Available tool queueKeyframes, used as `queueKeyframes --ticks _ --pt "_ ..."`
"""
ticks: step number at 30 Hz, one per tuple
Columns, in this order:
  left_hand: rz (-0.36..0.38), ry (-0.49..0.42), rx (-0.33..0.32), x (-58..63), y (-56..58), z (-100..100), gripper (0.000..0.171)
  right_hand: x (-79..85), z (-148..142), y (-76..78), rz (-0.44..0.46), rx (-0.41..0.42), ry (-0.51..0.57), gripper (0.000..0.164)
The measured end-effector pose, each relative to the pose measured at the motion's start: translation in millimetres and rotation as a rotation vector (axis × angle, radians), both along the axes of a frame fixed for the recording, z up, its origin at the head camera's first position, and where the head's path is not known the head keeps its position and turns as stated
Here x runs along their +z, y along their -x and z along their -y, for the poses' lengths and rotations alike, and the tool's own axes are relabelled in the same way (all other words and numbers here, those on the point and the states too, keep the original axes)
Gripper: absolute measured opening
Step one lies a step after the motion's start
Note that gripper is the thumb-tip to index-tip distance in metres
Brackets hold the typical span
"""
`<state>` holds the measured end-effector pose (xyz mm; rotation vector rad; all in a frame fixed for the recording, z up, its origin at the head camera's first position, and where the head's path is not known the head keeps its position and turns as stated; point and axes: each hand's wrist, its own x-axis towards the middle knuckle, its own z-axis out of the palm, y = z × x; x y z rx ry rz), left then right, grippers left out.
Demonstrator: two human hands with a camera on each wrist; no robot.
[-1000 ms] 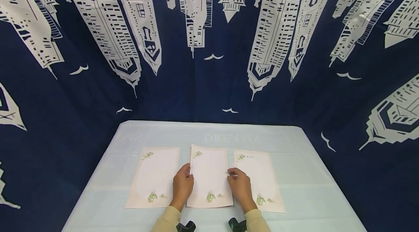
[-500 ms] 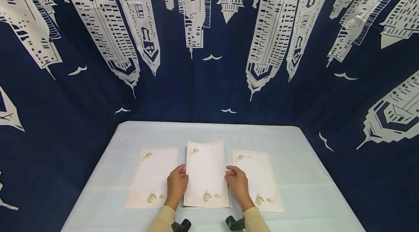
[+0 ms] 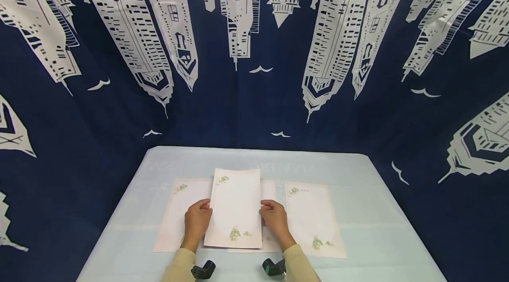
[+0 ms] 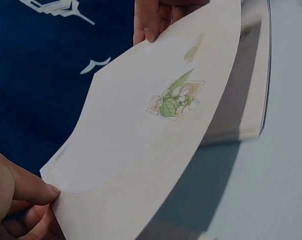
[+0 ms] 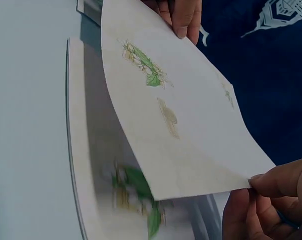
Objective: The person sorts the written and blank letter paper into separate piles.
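A sheet of patterned paper [image 3: 234,211], pale with green plant prints, is held up off the table between both hands. My left hand [image 3: 197,223] pinches its left edge between thumb and fingers; the left wrist view shows that thumb [image 4: 51,191] on the paper's face. On the opposite edge my right hand [image 3: 275,221] pinches likewise, its thumb [image 5: 261,181] on top in the right wrist view. Beneath the raised sheet lies a middle stack [image 3: 269,189] of similar paper, partly covered. To the left, another sheet [image 3: 171,224] is partly hidden by the held one and my left hand.
A third sheet or pile [image 3: 312,215] with the same print lies flat at the right. The pale table [image 3: 377,229] reaches back to a navy cloth [image 3: 254,105] with white building prints. Dark wrist devices [image 3: 203,269] sit at both wrists.
Both hands have lifted the top sheet from the middle stack and carried it up and to the left. It now overlaps the left sheet, and the stack below shows on the right.
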<state>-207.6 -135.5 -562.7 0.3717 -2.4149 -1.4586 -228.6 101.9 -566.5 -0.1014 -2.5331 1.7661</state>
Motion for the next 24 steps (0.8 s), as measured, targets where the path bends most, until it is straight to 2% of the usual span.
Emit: queueKeyframes --ticks 15,20,24 --pt "0.041 0.123 0.061 -9.6 -14.0 64.1 0.024 -5.6 67.5 2.5 0.034 0.109 0.061 0.023" --pt "0.025 0.137 0.068 -4.3 -14.1 81.0 0.025 -4.6 88.0 6.5 0.011 0.141 0.069 0.021" --pt "0.061 0.148 0.078 -1.4 -15.8 94.4 0.027 -5.7 103.3 6.9 0.021 0.16 0.064 0.02"
